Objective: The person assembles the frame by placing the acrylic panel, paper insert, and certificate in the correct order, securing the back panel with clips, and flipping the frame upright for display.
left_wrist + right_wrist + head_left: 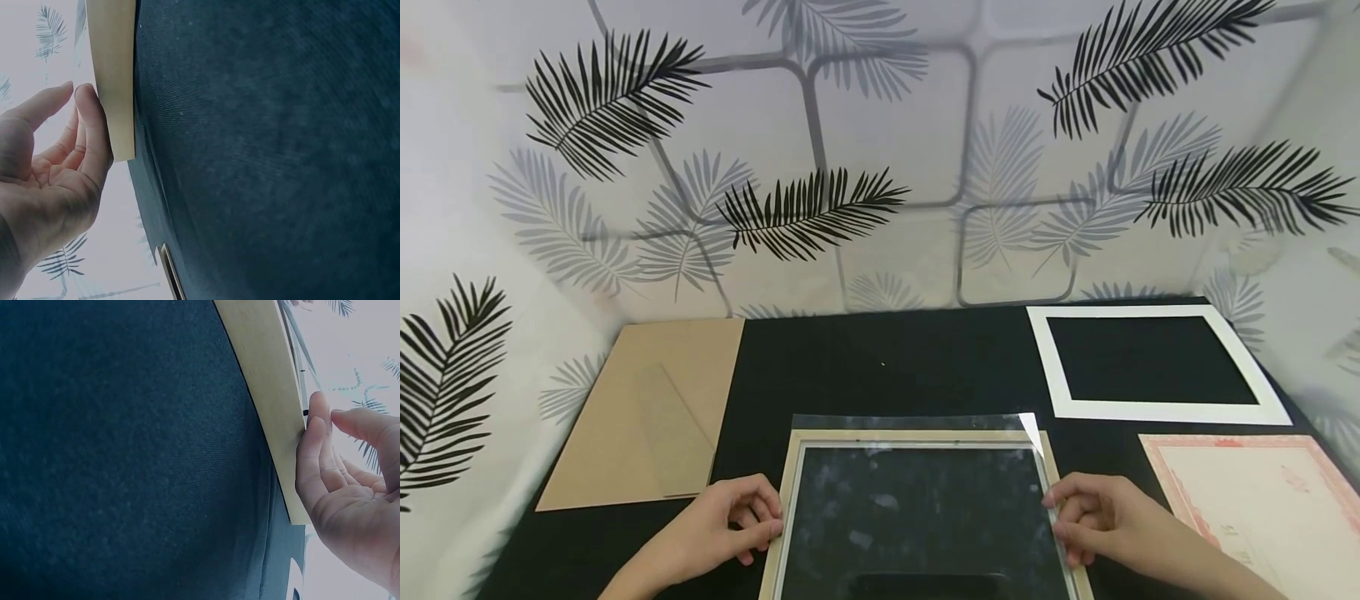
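A light wooden picture frame (1052, 454) lies on the black table in front of me, its side rails also in both wrist views. Over it is a clear sheet (910, 422), tilted in the right wrist view, its far edge showing past the frame's top rail and a bright glare at its far right corner. My left hand (730, 521) pinches the sheet's left edge between thumb and fingers, beside the frame's left rail. Opposite it, my right hand (1101, 521) pinches the right edge, with curled fingers close against the outer side of the frame's right rail.
A brown backing board (602, 417) lies at the left on the black cloth (880, 367). Toward the back right is a white mat border (1172, 411), and nearer, a pink-edged paper sheet (1262, 492). Leaf-patterned white curtain (895, 250) surrounds the table's back and sides.
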The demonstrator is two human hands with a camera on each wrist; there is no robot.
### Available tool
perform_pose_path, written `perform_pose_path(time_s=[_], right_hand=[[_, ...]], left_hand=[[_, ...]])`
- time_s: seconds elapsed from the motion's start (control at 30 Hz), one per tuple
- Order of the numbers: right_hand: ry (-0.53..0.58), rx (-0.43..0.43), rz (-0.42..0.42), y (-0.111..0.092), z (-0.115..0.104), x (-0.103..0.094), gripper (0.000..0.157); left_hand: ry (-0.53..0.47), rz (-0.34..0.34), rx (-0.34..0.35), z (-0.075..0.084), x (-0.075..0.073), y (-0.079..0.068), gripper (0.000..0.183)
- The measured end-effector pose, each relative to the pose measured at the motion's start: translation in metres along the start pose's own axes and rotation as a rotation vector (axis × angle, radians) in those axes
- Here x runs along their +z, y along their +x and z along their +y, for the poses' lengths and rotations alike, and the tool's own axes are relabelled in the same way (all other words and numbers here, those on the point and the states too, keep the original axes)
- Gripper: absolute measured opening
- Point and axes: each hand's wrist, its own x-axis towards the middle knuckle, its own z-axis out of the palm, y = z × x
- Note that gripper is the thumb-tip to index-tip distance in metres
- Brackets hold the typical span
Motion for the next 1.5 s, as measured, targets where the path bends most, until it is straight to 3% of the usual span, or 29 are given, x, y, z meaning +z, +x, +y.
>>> perform_pose_path(time_s=[0.23, 0.47, 0.8, 1.17, 1.5], right_hand=[[0.011, 0.010, -0.003, -0.0023, -0.0007, 0.0032, 0.020], [0.017, 0.075, -0.007, -0.0039, -0.0026, 0.0048, 0.020], [0.036, 0.083, -0.028, -0.0058, -0.0039, 0.0048, 0.019], [0.049, 0.115, -0.086, -0.0058, -0.0062, 0.0038, 0.015], [-0.024, 0.139, -0.066, -0.0028, -0.0085, 0.0064, 0.006]], left_hand=[[0.011, -0.012, 0.011, 0.0018, 0.0011, -0.0026, 0.014], [0.008, -0.058, 0.014, 0.0009, -0.0001, -0.0043, 0.010], [0.015, -0.086, 0.049, -0.0018, -0.0001, -0.0057, 0.008], [0.053, -0.117, 0.059, -0.0029, -0.0001, -0.0062, 0.010], [0.100, -0.126, 0.060, -0.0027, -0.0015, -0.0054, 0.010]])
